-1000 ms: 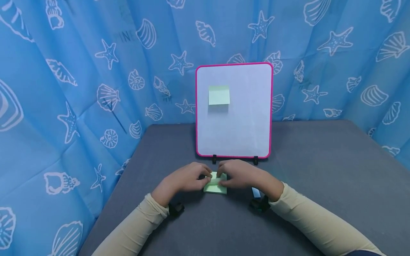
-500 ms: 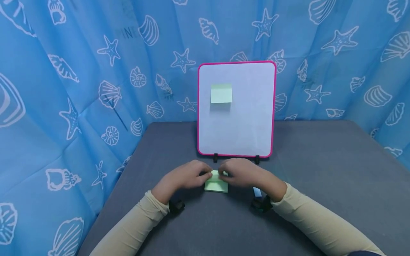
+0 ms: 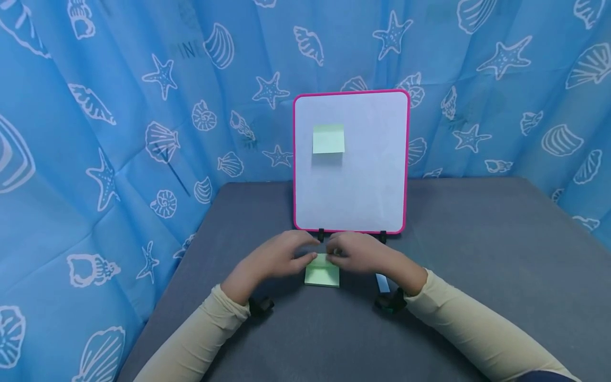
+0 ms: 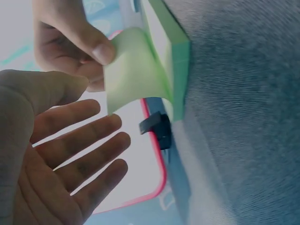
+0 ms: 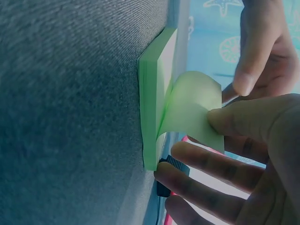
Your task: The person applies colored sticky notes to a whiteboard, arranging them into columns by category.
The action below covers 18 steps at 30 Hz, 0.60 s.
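A light green sticky note pad (image 3: 322, 278) lies on the table between the hands. Its top sheet, a sticky note (image 5: 192, 105), is lifted and curls away from the pad (image 5: 149, 93), still joined along one edge. The right hand (image 3: 358, 255) pinches the loose edge of that note, thumb on the near face. Close to the note's other corner, the left hand (image 3: 274, 260) has its fingers spread and its thumb apart; in the left wrist view nothing lies in its grasp.
Beyond the hands a pink-framed whiteboard (image 3: 350, 196) stands on black feet (image 3: 321, 235). One green sticky note (image 3: 328, 139) is stuck to its upper left. A small light blue item (image 3: 383, 283) lies beside the right wrist. A blue shell-patterned curtain (image 3: 258, 48) hangs behind the grey table (image 3: 468, 233).
The left fingers have spread and come away from the note's corner, moving slightly up. The right hand has raised the note's free edge a little.
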Available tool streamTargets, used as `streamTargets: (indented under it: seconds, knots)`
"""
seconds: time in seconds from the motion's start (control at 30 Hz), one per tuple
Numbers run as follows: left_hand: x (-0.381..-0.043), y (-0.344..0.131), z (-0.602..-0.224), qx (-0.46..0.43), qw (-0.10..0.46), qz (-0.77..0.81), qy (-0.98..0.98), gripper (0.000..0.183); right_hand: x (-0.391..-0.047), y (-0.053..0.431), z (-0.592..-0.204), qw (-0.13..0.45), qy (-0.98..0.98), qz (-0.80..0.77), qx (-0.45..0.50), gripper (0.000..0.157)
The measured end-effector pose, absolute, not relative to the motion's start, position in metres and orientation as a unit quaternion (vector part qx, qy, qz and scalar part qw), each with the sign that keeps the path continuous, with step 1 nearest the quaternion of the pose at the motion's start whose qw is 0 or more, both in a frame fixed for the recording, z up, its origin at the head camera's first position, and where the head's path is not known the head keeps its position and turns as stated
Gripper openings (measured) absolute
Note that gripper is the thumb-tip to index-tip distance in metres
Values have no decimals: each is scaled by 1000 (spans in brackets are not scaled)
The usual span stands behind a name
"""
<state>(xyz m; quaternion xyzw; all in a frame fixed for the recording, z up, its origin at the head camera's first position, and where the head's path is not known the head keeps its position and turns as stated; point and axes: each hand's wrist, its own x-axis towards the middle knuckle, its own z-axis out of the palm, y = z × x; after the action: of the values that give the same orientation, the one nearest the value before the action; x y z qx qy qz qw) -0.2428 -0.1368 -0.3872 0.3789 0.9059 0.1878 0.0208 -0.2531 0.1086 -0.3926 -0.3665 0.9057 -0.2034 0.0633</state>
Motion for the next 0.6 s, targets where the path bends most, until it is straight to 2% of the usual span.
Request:
streamTargets:
  seconds: [0.27,0.6]
  knots:
    - [-236,-134,-379,395,-8,187,900,38,-260,114,-396,89,905,-227,-350,21]
    - [-232,-128,-381,417,-22,168,893,32,-266,117,-398,85,904,-233,-348,18]
